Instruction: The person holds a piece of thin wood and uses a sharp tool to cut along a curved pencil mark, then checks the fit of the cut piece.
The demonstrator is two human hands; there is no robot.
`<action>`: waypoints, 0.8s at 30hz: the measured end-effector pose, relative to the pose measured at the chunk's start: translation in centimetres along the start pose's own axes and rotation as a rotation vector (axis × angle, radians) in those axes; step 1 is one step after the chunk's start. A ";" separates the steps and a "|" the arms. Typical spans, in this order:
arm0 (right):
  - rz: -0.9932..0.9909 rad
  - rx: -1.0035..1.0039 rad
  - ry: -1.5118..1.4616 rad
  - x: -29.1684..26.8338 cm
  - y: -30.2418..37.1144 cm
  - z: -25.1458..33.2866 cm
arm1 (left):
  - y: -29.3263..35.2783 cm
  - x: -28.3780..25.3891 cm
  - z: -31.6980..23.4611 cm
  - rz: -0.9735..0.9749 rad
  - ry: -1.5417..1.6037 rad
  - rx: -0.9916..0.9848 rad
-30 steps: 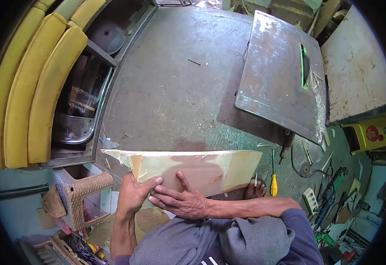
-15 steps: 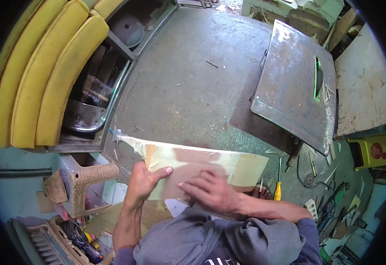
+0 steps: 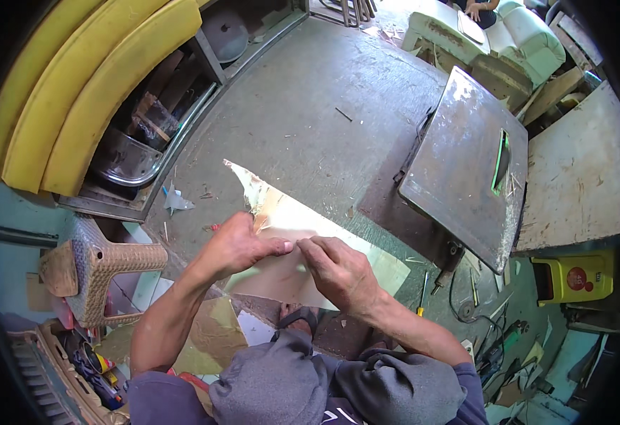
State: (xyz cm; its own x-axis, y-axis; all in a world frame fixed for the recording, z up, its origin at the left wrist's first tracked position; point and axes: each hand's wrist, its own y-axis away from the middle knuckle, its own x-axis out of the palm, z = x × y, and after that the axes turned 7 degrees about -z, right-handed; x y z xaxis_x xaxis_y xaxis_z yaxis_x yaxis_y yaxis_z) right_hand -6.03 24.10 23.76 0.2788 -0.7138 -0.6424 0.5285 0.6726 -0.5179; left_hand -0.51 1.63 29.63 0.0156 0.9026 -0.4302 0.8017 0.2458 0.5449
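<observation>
A thin pale wooden panel [image 3: 388, 268] with a ragged, splintered left end lies slanted in front of my lap. My left hand [image 3: 233, 244] is closed on its left side, the thumb lying over the top face and the other fingers out of sight beneath. My right hand [image 3: 344, 275] is on the panel's top face, fingers bent and pinched together close to the left thumb tip. Whatever sits between those fingertips, if anything, is too small to make out. Below the panel a sandalled foot [image 3: 299, 322] shows.
A metal-topped table with a green-edged slot [image 3: 466, 163] stands to the right. Near it lie a yellow-handled screwdriver [image 3: 420, 310], cords and a green power tool [image 3: 512, 334]. At left are a woven-pattern stool [image 3: 83, 283] and yellow curved pads [image 3: 104, 92]. Another person's hand [image 3: 474, 10] appears far off.
The panel has turned, its right end now lower and nearer me. My right hand has gone from loosely spread fingers over the face to a pinch beside my left thumb. The view has shifted.
</observation>
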 end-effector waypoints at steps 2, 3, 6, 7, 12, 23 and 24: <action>0.083 0.062 0.034 -0.5 0.0 0.0 | -0.1 0.2 -0.5 -0.004 -0.016 0.007; 0.070 0.020 0.044 -0.6 0.1 -0.1 | -0.2 0.4 -0.2 -0.021 0.013 0.030; 0.075 -0.087 0.109 -0.9 -0.1 -0.5 | -0.6 0.9 0.6 -0.062 0.061 0.089; 0.107 -0.111 0.154 -1.3 -0.4 -0.1 | -0.5 0.9 0.4 -0.073 0.050 0.100; 0.178 -0.136 0.292 -1.5 -1.0 0.7 | -0.8 1.6 0.6 -0.172 -0.017 0.154; 0.360 0.820 -0.188 -2.4 -5.0 1.5 | -1.9 1.3 1.4 -0.215 0.017 0.174; 0.394 0.865 -0.267 -2.9 -5.2 1.7 | -2.2 1.2 2.0 -0.208 0.010 0.150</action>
State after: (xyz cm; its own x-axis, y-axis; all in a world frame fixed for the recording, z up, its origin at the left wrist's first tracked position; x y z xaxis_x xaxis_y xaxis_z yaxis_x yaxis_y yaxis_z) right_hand -8.21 22.34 29.34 0.6764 -0.5614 -0.4769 0.7334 0.5729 0.3658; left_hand -1.06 1.45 26.45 -0.1640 0.8420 -0.5140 0.8669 0.3717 0.3322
